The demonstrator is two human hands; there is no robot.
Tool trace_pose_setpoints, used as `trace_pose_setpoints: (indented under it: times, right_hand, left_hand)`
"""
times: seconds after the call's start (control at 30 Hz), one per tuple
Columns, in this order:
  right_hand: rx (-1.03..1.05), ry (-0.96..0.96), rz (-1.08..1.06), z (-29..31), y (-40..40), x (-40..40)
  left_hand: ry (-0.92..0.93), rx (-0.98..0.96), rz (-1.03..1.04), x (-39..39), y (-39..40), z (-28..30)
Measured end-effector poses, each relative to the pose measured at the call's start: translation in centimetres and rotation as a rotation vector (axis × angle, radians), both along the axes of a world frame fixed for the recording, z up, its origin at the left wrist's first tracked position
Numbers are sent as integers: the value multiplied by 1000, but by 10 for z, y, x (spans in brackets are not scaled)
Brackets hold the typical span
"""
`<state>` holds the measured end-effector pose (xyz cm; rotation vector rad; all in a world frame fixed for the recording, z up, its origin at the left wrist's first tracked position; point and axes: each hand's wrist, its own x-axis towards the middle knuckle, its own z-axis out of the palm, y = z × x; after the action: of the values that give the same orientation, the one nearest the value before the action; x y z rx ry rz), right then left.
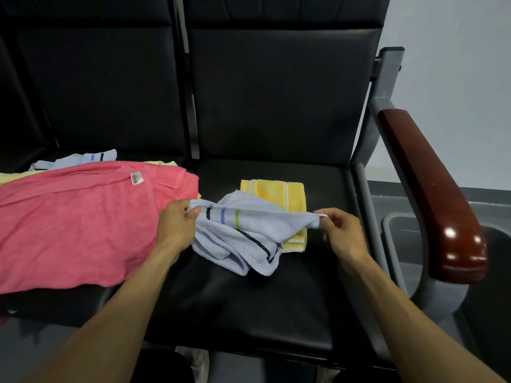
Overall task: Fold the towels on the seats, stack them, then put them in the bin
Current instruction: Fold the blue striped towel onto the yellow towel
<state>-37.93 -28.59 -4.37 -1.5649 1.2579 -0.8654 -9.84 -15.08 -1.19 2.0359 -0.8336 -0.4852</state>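
Your left hand (pixel 177 222) pinches blue towel (pixel 243 230) | right hand (pixel 341 230) pinches opposite corner | long axis left-right, mid-frame, over yellow towel (pixel 272 190)

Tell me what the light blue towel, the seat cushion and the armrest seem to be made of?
Light blue towel: soft terry-like cloth, probably cotton; matte and crumpling in folds. Seat cushion: black leather or vinyl, smooth with a dull sheen. Armrest: dark red-brown, glossy, bright highlights; lacquered wood or plastic.

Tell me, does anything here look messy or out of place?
Mostly the pink towel: it sprawls unfolded across the left seat and hangs over its front edge. The blue towel, pinched by both hands, lies crumpled over the folded yellow towel.
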Motion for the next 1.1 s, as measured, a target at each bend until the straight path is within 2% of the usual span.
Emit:
trace_pose_setpoints:
  times: [0.07, 0.1, 0.23, 0.37, 0.43, 0.57, 0.67, 0.77, 0.87, 1.0, 1.1]
  right_hand:
    - [49, -49, 82, 4, 0, -2]
    - [22, -15, 125, 6, -1, -4]
    - [-202, 485, 382, 12, -3, -15]
    - [-94, 525, 570, 21, 2, -22]
    - [-91, 541, 597, 22, 2, -26]
    - [-204, 698, 609, 18, 0, -29]
    - [-282, 732, 493, 17, 1, -25]
    - [-364, 620, 285, 19, -2, -23]
    - [-338, 394, 171, 23, -4, -22]
    - [-134, 84, 175, 27, -2, -19]
    - [9, -72, 270, 32, 1, -17]
  left_hand:
    - [4, 3, 15, 2, 0, 0]
    - [0, 4, 19, 3, -1, -1]
    - [-7, 9, 57, 11, 2, -1]
    - [-20, 22, 54, 15, 5, -2]
    - [-28, 26, 42, 14, 5, -3]
    - [-37, 23, 30, 11, 4, -2]
    - [-48, 10, 48, 14, 4, 0]
    - [-47, 7, 53, 15, 5, 1]
    - [-54, 8, 59, 17, 5, -1]
    - [-61, 22, 65, 20, 4, -5]
    - [-41, 25, 69, 22, 2, -7]
